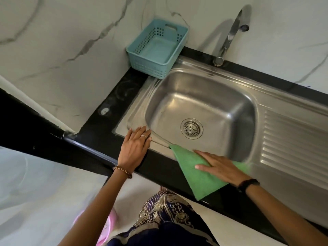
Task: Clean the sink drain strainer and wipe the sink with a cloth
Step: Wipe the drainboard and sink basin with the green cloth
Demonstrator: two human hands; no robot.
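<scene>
Basket (157,48) behind sink (276,110) — tap (230,32) beside.

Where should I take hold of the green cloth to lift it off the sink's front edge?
Probably pinch the green cloth at its free corner hanging over the black counter front, coming from below and in front. The right hand lies flat on the middle, pinning it to the sink rim, and the far corner lies flat at the basin lip, leaving little to grip.

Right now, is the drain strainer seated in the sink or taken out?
Seated. The drain strainer sits flush in the drain hole at the bottom of the sink; neither hand touches it.
</scene>
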